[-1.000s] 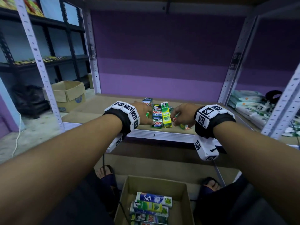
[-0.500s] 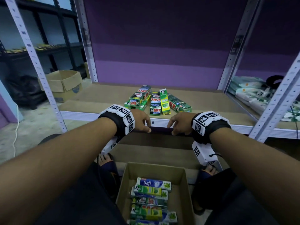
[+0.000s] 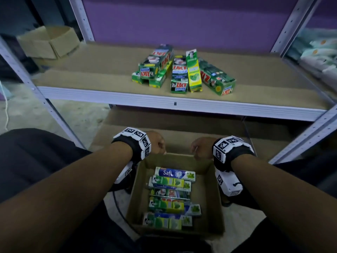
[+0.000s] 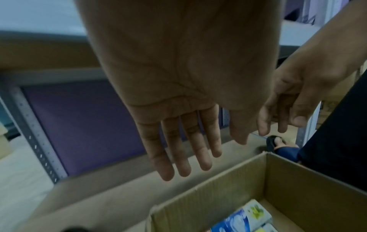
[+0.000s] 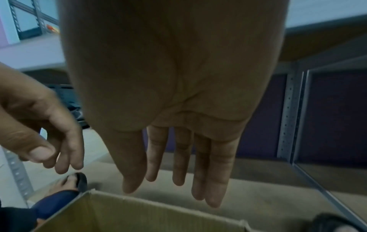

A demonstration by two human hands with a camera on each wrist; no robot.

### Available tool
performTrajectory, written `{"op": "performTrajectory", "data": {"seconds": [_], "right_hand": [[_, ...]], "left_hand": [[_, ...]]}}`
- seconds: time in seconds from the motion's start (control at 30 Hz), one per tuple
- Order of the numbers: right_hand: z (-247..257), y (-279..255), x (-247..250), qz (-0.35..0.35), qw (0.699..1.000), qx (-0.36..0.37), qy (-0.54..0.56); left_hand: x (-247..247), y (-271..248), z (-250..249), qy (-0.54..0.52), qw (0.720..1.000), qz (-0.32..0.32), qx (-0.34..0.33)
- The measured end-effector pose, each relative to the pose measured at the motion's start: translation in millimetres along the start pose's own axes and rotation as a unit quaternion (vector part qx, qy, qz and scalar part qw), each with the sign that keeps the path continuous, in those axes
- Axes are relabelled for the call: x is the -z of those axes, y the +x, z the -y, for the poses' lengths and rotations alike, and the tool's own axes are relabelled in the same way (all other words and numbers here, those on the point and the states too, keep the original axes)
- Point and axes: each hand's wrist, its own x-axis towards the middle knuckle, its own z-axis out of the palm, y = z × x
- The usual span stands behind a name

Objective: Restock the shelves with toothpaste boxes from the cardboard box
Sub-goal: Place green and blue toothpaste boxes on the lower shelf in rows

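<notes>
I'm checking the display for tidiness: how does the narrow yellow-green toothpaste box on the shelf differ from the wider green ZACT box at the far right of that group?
The narrow yellow-green toothpaste box lies nearly straight front to back; the wide green ZACT box is angled, its near end swung right. The yellow-green one is slimmer and brighter; the ZACT one is wider and darker, with red lettering. Both lie flat on the brown shelf board, near its front edge.

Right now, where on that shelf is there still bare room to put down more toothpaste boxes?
The shelf is bare left of the stacked Zact boxes, out to the upright, and right of the slanted Zact box toward the right post. The middle is crowded: five or six boxes lie close together. Both hands hang empty over the cardboard box.
</notes>
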Motion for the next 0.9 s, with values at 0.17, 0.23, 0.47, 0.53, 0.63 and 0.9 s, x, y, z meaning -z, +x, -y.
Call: {"op": "performTrajectory", "data": {"seconds": [0.17, 0.23, 0.47, 0.53, 0.63, 0.9], "right_hand": [[-22, 41, -44, 0.039, 0.999, -0.015, 0.007], [-31, 57, -62, 0.062, 0.997, -0.033, 0.016], [-56, 94, -111, 0.069, 0.993, -0.07, 0.068], [-63, 101, -125, 0.061, 0.994, -0.074, 0.06], [-67, 114, -143, 0.061, 0.993, -0.09, 0.047], [-79, 138, -193, 0.048, 0.978, -0.138, 0.151]], "left_hand": [[-59, 36, 29, -0.046, 0.997, 0.044, 0.04], [-83, 50, 41, -0.056, 0.994, 0.07, 0.056], [-150, 85, 60, -0.113, 0.985, 0.106, 0.08], [-164, 91, 64, -0.12, 0.984, 0.094, 0.095], [-177, 96, 68, -0.112, 0.985, 0.068, 0.109], [-200, 117, 74, -0.109, 0.987, 0.045, 0.108]]}}
